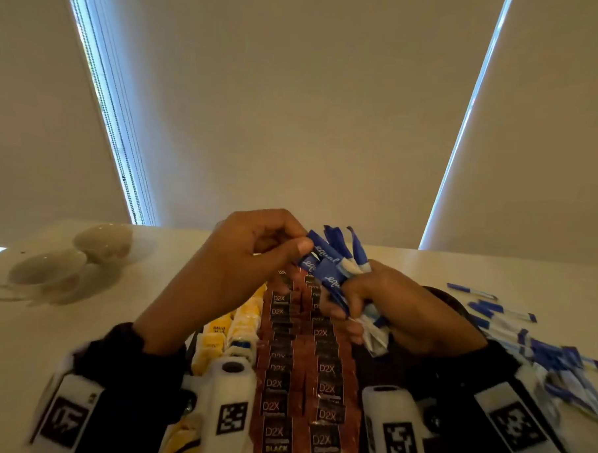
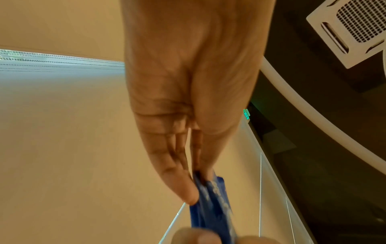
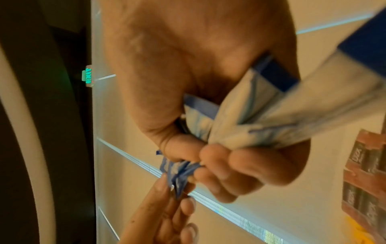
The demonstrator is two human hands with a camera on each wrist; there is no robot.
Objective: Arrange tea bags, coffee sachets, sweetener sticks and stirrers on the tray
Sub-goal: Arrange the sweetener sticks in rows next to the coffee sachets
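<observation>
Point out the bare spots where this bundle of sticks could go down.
Bare tabletop lies between the cups and the left hand. The tray's dark right part, beside the coffee sachets, looks free. Right of the tray, loose sweetener sticks crowd the table.

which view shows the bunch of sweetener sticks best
The head view: the whole bunch of sweetener sticks shows, right hand gripping, left hand pinching one end. Right wrist shows blurred lower halves; left wrist only a blue tip.

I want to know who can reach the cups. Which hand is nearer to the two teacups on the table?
Left. The left hand is raised between the teacups and the right hand, which grips sweetener sticks farther to the right.
</observation>
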